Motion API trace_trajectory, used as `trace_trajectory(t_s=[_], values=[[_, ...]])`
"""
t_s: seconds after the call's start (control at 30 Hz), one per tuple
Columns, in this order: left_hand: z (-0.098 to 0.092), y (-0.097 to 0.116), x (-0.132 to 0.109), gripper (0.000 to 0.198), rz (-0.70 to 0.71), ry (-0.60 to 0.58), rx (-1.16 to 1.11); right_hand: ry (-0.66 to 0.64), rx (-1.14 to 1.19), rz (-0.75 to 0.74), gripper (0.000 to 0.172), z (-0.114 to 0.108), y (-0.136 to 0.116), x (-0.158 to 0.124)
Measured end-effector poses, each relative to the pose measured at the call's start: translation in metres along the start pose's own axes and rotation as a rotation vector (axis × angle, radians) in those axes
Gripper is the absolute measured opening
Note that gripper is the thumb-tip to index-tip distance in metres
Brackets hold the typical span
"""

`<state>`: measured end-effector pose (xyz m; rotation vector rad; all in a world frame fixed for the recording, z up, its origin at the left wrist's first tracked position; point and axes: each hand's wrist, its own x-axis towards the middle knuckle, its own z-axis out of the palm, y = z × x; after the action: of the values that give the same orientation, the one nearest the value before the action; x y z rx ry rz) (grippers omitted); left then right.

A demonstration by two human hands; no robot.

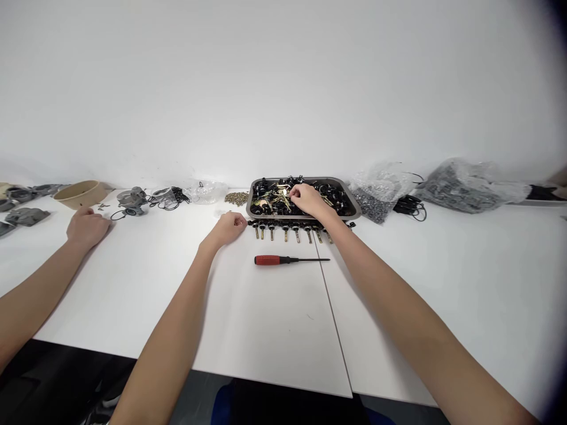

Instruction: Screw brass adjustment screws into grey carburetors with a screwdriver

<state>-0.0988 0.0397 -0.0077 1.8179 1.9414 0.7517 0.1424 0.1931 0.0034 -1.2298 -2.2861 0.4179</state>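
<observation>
My right hand (pixel 309 199) reaches into a grey metal tray (pixel 349 213) filled with black and brass parts, its fingers curled down onto the pile; what they pinch is too small to name. My left hand (pixel 229 227) rests on the white table just left of the tray, fingers curled shut near the left end of a row of several assembled black-and-brass pieces (pixel 290 229) laid along the tray's front edge. A red-handled screwdriver (pixel 287 260) lies on the table in front of that row.
A co-worker's hand (pixel 87 226) rests on the table at far left, near grey housings (pixel 132 200) and a tan bowl (pixel 82 193). A pile of brass screws (pixel 236 198), black rings (pixel 170 196) and clear plastic bags of parts (pixel 465 184) line the wall.
</observation>
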Motion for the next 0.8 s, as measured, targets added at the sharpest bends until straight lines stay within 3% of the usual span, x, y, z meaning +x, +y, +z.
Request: trace_trajectory(t_s=[0.3,0.5,0.67,0.8], values=[[-0.011,0.011,-0.008,0.021,-0.004,0.033,-0.014,-0.007,-0.001,-0.005,0.021,-0.007,-0.005,-0.003],[-0.029,0.018,-0.023,0.027,-0.004,0.205,-0.055,-0.002,0.013,-0.029,0.017,-0.013,-0.007,-0.005],[-0.058,0.000,-0.040,0.029,-0.048,0.285,-0.049,-0.023,0.047,-0.025,0.016,-0.014,-0.004,-0.005],[-0.099,-0.021,-0.050,0.031,-0.102,0.295,0.037,-0.033,0.078,-0.006,0.015,-0.012,0.000,-0.004]])
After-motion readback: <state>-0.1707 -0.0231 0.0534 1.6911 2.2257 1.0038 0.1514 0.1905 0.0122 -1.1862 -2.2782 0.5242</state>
